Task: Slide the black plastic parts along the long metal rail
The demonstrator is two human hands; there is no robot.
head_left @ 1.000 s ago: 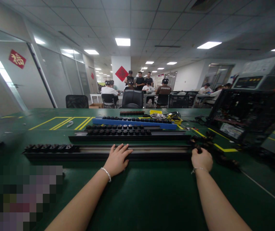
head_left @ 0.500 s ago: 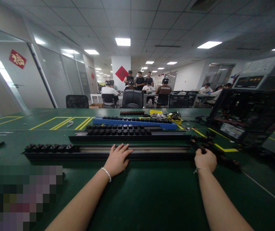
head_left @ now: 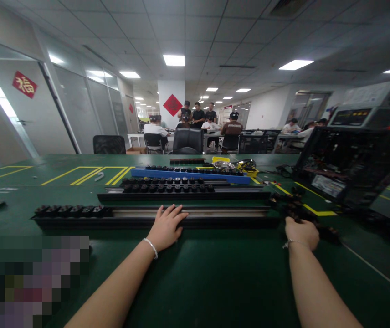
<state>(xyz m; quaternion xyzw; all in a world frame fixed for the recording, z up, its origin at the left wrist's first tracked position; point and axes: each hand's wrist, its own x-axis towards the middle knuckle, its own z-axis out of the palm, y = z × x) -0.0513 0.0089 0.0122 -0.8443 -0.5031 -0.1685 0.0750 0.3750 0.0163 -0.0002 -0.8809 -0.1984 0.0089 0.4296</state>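
A long black rail lies across the green table in front of me, with several black blocks seated at its left end. My left hand rests flat on the rail's middle, fingers spread. My right hand sits past the rail's right end, fingers curled down into a pile of loose black parts. What the fingers hold is hidden.
A second black rail with a row of blocks lies behind the first, then a blue rail. A yellow tray and a metal bowl stand farther back. An open black machine fills the right side. People sit and stand at distant tables.
My right hand has slid to the right, away from the rail's end and onto the pile of loose black parts. My left hand has stayed on the rail.
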